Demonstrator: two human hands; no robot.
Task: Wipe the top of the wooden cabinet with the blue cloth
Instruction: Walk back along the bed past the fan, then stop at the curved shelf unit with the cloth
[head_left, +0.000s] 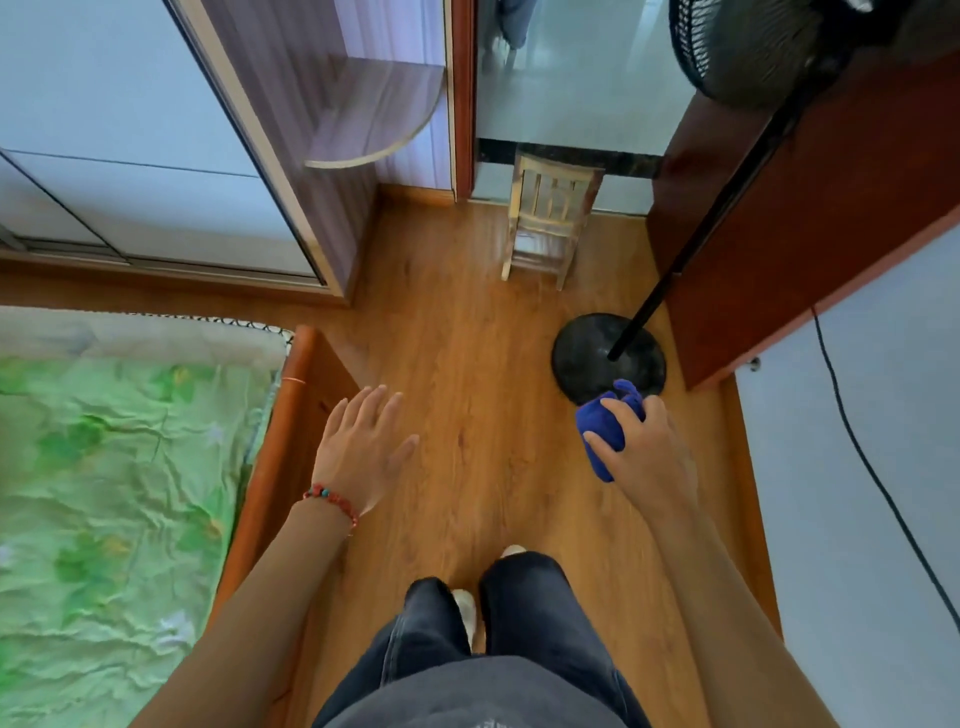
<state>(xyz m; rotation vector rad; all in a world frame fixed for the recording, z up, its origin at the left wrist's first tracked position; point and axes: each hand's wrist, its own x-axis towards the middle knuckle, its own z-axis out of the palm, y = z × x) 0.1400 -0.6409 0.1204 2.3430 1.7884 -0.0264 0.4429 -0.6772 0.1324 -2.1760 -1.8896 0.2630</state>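
Note:
My right hand (647, 457) is shut on a bunched blue cloth (605, 431), held in the air over the wooden floor just in front of a fan's base. My left hand (363, 449) is spread flat with fingers apart and holds nothing; a red bead bracelet circles its wrist. A reddish-brown wooden cabinet (810, 208) stands at the right against the wall; I see only its side panel, and its top is hidden from this angle. Both hands are well short of the cabinet.
A black standing fan has its round base (608, 358) on the floor and its pole leaning up past the cabinet. A small wooden chair (545, 218) sits by the doorway. A bed with a green cover (114, 493) fills the left. A wardrobe (156, 156) stands at the back left.

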